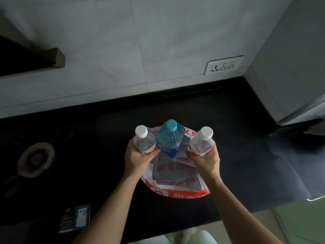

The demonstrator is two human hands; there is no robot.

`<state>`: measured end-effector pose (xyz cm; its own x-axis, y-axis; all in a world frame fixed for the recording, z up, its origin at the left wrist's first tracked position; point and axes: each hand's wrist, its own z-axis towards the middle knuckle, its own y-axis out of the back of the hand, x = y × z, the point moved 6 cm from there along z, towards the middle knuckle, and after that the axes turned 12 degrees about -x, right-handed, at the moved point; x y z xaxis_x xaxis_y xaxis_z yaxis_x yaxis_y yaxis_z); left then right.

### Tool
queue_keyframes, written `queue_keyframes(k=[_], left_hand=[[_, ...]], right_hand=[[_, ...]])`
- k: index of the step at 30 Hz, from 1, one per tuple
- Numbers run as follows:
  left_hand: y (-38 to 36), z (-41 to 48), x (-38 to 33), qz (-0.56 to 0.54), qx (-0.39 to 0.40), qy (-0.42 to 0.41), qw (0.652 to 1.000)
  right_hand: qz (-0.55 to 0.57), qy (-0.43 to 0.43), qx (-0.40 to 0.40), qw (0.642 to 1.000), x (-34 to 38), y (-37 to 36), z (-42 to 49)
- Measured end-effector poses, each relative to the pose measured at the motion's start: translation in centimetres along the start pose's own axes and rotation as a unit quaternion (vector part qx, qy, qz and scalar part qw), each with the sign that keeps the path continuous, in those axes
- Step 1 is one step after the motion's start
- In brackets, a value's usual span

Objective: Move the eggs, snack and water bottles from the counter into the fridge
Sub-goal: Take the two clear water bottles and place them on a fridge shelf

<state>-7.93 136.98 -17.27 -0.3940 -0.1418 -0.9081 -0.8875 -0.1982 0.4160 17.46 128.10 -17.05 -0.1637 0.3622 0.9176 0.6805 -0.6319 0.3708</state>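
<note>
Here, each hand grips a white-capped bottle.
Left hand [139, 160] wraps one clear bottle [144, 142]; right hand [205, 161] wraps another [202, 142]. Between the fingers stands a blue bottle [169, 138], on a red-and-white bag [177, 180] lying on the black counter [237, 138].

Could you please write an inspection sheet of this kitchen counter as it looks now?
Surface: dark counter, dimly lit.
Job's things: left white-capped bottle, blue-capped bottle and right white-capped bottle stand upright in a row; red-and-white snack bag lies under and in front of them. Eggs: nothing seen.
Clutter: a dark packet with a blue label near the front edge.
Grip: left hand closed around the left bottle; right hand closed around the right bottle.
Cables: nothing seen.
Surroundings: stove burner at left, wall socket, grey appliance side at right.
</note>
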Motion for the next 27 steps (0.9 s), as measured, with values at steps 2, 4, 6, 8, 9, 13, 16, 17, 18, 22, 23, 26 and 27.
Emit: queue_keyframes(k=[2,4,6,8,9,13,16,17,18,22,23,26,27], left_hand=[[0.2,0.1,0.0,-0.005,0.006,0.006,1.000],[0.7,-0.1,-0.4,-0.021,0.010,0.011,1.000],[1.6,-0.7,-1.5,-0.040,0.012,-0.002,0.999],[2.7,-1.6,-2.9,-0.058,0.019,-0.020,0.998],[3.2,-2.0,-3.6,-0.071,0.024,-0.029,0.997],[5.0,-3.8,-6.6,-0.128,0.053,-0.051,0.989],[5.3,-4.8,-8.6,-0.152,0.071,-0.069,0.983],[5.2,-5.0,-9.1,-0.155,0.071,-0.071,0.983],[5.1,-5.3,-9.7,-0.162,0.073,-0.074,0.981],[4.8,-6.5,-11.9,-0.193,0.069,-0.085,0.975],[5.0,-6.8,-12.3,-0.202,0.061,-0.083,0.974],[5.3,-7.5,-12.8,-0.219,0.046,-0.073,0.972],[5.5,-7.7,-12.7,-0.222,0.040,-0.065,0.972]], right_hand=[[-0.001,0.010,-0.005,1.000,0.4,0.0,-0.1],[0.004,0.021,-0.007,1.000,1.0,0.2,-0.3],[0.014,0.033,-0.013,0.999,1.8,0.5,-0.7],[0.026,0.052,-0.018,0.998,3.2,1.1,-1.2],[0.033,0.064,-0.017,0.997,4.0,1.4,-1.4],[0.074,0.100,-0.003,0.992,7.0,2.7,-2.3],[0.104,0.122,0.015,0.987,9.3,3.6,-3.1],[0.110,0.131,0.020,0.985,10.0,3.9,-3.5],[0.115,0.137,0.023,0.984,10.6,4.2,-3.8],[0.126,0.144,0.021,0.981,12.3,5.2,-5.4],[0.127,0.139,0.023,0.982,12.3,5.4,-5.8],[0.117,0.136,0.041,0.983,12.1,5.7,-6.9],[0.110,0.137,0.048,0.983,11.8,5.6,-7.2]])
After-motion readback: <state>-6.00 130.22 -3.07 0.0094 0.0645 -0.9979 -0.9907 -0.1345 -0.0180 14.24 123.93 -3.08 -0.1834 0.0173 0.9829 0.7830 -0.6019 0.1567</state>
